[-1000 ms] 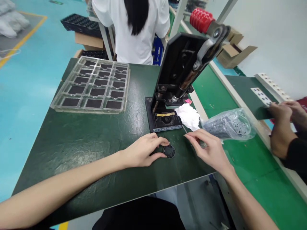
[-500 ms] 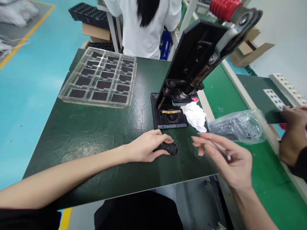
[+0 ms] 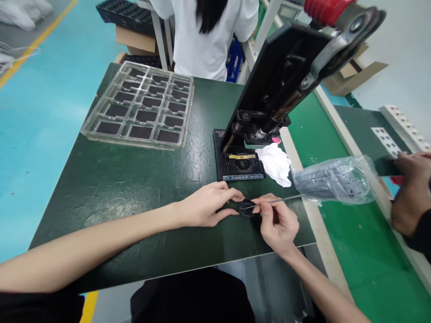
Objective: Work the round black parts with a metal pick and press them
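A small round black part (image 3: pixel 246 209) lies flat on the dark green table, below the press. My left hand (image 3: pixel 204 206) rests on the tabletop, its thumb and forefinger curved against the left edge of that part. Between the fingertips of my right hand (image 3: pixel 280 223) is a thin grey stick (image 3: pixel 290 197). One end of the stick touches the top of the round part, and the other points right, towards the bag. My right fingertips cover the part's right edge.
A black hand press (image 3: pixel 266 94) stands behind my hands, with a white cloth (image 3: pixel 274 163) beside its base. To the right lies a clear bag (image 3: pixel 336 179) of thin grey sticks. A clear compartment tray (image 3: pixel 183 130) holds dark pieces. Another person's hand (image 3: pixel 412 172) is far right.
My right hand has moved left with the thin grey stick and turned it, bringing its tip down onto the round black part. My left hand stays at the part's edge.
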The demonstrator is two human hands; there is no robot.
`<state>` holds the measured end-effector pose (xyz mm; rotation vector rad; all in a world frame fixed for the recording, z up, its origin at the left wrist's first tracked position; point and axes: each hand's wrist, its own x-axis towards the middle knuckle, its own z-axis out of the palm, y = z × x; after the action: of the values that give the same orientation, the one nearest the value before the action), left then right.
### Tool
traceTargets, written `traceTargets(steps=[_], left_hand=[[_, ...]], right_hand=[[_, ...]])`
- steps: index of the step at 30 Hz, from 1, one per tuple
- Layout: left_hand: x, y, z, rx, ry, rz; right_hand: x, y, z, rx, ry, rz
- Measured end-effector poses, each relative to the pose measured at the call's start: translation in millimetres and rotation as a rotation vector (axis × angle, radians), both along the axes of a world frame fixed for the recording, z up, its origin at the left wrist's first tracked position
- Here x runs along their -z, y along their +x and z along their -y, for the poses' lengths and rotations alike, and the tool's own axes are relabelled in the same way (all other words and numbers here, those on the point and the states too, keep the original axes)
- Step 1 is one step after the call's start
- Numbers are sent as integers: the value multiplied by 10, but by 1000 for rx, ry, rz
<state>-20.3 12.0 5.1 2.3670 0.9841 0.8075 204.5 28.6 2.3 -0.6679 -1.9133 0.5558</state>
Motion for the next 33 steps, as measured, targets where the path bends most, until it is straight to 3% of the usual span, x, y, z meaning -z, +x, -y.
traceTargets(steps=[7, 14, 19, 24, 33], left_hand=[[0, 12, 9, -11, 21, -8], [-9, 37, 8, -31, 7, -14], [-16, 43, 8, -27, 34, -22], [-9, 41, 5, -15, 36, -16], [1, 54, 11, -9, 40, -3]], right_hand=[[-43, -36, 6, 8, -20, 36], [-9, -9, 31, -105, 9, 80], [-58, 7, 13, 128, -45, -50], [-66, -41, 20, 5, -24, 74], [-45, -48, 33, -41, 6, 76]])
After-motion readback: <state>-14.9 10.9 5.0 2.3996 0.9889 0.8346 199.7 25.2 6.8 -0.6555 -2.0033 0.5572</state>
